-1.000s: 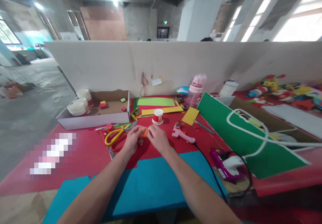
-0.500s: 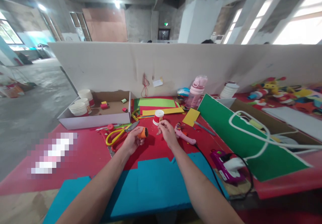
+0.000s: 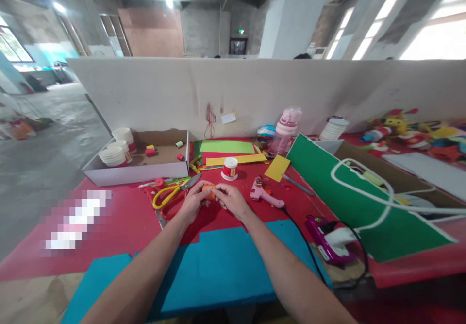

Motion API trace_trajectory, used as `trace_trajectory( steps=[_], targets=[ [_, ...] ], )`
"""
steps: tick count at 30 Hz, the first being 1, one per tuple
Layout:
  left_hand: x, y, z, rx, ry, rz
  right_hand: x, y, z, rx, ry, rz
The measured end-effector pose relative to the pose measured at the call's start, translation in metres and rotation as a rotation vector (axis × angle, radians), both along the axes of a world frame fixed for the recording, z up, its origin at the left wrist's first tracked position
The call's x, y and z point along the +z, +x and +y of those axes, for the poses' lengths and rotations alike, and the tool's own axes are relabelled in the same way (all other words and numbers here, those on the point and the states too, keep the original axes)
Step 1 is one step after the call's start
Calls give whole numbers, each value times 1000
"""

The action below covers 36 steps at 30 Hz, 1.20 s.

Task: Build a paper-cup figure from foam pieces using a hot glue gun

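Observation:
An orange paper roll (image 3: 208, 191) is held between both hands above the red table cover. My left hand (image 3: 196, 200) wraps round its left side, and my right hand (image 3: 229, 199) has its fingers closed on its right end. Just beyond them a red and white paper cup (image 3: 229, 168) stands on the table. Yellow-handled scissors (image 3: 170, 196) lie beside my left hand. To the right of my right hand rests a pink glue gun (image 3: 267, 196).
A white-sided box (image 3: 141, 172) with cups and small rolls stands at the left. On the right are a green board (image 3: 349, 207), a purple power strip (image 3: 329, 246) and a black cord. Blue sheets (image 3: 225, 270) cover the near edge. A pink bottle (image 3: 285, 132) stands behind.
My right hand has moved left and down from beside the cup to the orange roll, which now lies sideways between both hands. The glue gun is more fully visible.

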<state>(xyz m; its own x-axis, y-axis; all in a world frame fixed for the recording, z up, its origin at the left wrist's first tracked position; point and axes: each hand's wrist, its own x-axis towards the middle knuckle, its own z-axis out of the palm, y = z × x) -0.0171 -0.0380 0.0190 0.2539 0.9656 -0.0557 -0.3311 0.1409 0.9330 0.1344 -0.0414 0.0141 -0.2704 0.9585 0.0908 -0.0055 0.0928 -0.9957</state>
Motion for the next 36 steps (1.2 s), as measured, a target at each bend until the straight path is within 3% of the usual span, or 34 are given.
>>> trace_trajectory(
  steps=[6, 10, 14, 18, 21, 24, 27, 31, 36],
  targets=[
    [1, -1, 0, -13, -22, 18, -2, -2, 1, -78, 279, -171],
    [0, 0, -1, -14, 44, 35, -1, 1, 3, -87, 358, -217],
    [2, 1, -2, 40, 150, 155, -2, 4, 4, -55, 245, -147],
    [4, -2, 1, 71, 279, 274, -2, 1, 2, 26, -92, 174],
    [2, -6, 4, 139, 460, 431, 1, 2, 1, 73, -221, 373],
    [-2, -8, 7, 205, 509, 487, 5, 6, 3, 17, -239, 513],
    [-4, -9, 7, 201, 391, 330, 7, 10, 6, -70, -209, 522],
    [0, -9, 5, 118, 294, 143, 2, 11, 11, -171, -163, 427],
    [7, -6, 2, 104, 319, 136, -5, 9, 12, -258, -101, 191]
  ],
)
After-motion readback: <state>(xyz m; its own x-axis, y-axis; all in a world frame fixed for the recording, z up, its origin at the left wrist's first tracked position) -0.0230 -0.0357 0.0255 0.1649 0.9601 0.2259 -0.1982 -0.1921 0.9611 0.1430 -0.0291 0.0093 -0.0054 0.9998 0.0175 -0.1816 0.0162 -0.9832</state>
